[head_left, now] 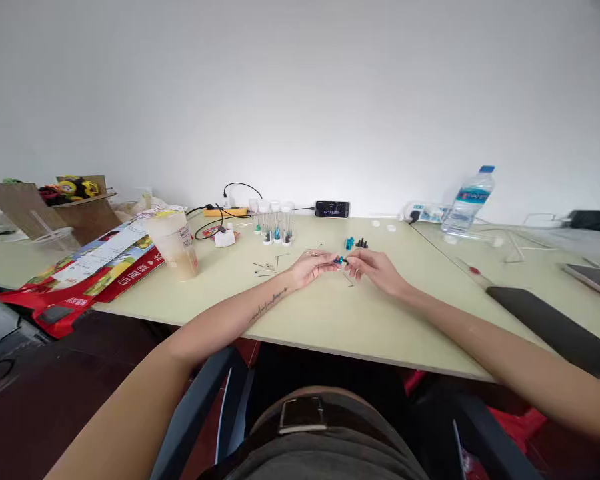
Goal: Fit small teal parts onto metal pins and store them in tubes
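Over the middle of the table, my left hand [314, 266] pinches a small blue-and-black part [341, 261] from the left. Fingers of my right hand [375, 267] close on the same part from the right, so the hands nearly meet. Its exact kind is too small to make out. Just beyond lie a blue piece [349, 243] and a black pronged piece [362, 243]. A thin bent metal key [350, 282] shows below my right fingers. Several thin metal tools and screws [265, 269] are scattered left of my left hand.
Several clear tubes [276, 223] holding small parts stand behind my left hand. A phone [332, 209] showing a timer leans against the wall. At left are a drink cup [175, 247] and a red bag [125, 270]; at right, a water bottle [469, 202] and a black mat [550, 327].
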Action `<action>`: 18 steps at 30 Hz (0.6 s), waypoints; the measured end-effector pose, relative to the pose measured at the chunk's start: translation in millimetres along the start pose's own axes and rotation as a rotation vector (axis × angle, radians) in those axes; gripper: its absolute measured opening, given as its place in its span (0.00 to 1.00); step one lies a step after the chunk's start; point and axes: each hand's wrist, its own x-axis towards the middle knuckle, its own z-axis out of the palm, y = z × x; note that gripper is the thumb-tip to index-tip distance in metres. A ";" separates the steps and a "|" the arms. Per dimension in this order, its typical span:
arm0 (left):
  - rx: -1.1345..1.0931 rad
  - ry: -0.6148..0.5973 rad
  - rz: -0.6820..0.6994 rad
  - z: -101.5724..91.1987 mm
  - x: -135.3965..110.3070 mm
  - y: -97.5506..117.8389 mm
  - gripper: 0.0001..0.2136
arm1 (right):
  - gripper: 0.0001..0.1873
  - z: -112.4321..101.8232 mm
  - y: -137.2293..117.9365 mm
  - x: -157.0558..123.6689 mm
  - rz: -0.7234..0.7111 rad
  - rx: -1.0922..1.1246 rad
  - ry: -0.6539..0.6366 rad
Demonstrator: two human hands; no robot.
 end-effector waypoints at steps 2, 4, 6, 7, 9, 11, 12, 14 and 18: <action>-0.013 0.029 0.008 0.2 2.3 -0.5 0.10 | 0.20 0.3 -1.4 1.2 0.008 0.032 0.032; -0.028 0.046 0.016 0.3 4.0 -0.7 0.10 | 0.21 0.6 -2.7 1.6 0.008 0.053 0.058; -0.046 0.051 0.023 0.4 4.7 -0.5 0.09 | 0.23 0.7 -3.6 1.1 -0.004 0.068 0.077; -0.054 0.051 0.024 0.5 4.6 -0.3 0.09 | 0.24 0.7 -3.8 0.8 -0.009 0.068 0.084; -0.068 0.048 0.022 0.9 4.0 0.3 0.08 | 0.25 0.9 -3.5 0.1 -0.010 0.066 0.097; -0.084 0.043 0.016 1.6 3.2 1.1 0.07 | 0.25 1.1 -2.6 -0.2 -0.005 0.069 0.103; -0.094 0.040 0.014 1.9 2.9 1.5 0.07 | 0.26 1.2 -2.2 -0.2 -0.003 0.071 0.105; -0.121 0.035 0.016 2.5 2.8 2.0 0.06 | 0.26 1.3 -1.9 -0.2 -0.003 0.072 0.110; -0.155 0.028 0.031 2.0 4.2 1.4 0.05 | 0.27 1.2 -3.1 -0.3 -0.009 0.075 0.104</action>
